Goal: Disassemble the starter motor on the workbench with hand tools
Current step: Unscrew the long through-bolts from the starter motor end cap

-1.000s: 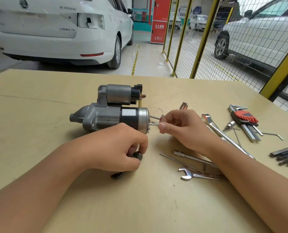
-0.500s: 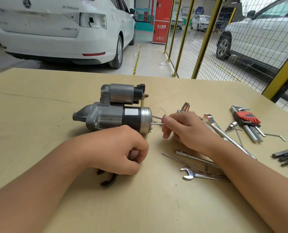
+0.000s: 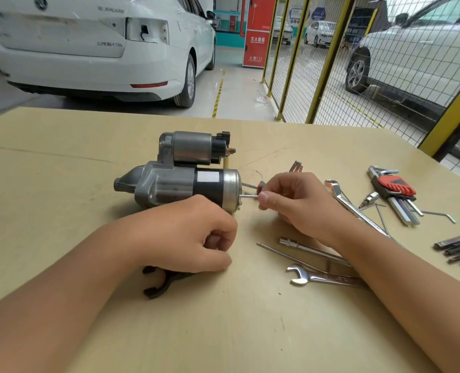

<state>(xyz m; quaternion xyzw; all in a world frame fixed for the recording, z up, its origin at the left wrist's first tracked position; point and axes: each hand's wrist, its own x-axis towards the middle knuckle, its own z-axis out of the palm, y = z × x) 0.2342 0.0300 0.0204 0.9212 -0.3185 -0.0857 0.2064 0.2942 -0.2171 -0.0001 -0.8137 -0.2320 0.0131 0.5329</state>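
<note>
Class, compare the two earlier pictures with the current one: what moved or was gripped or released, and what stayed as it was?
The left hand drew back from the starter motor toward the person, uncovering more of the black fork beneath it. The right hand kept pinching the long bolt at the motor's end cap, with more of the bolt now showing. Nothing was released. The motor, spanner and hex keys stayed put.

Red cabinet (image 3: 256, 30) reads 灭火器箱 and 火警119
</note>
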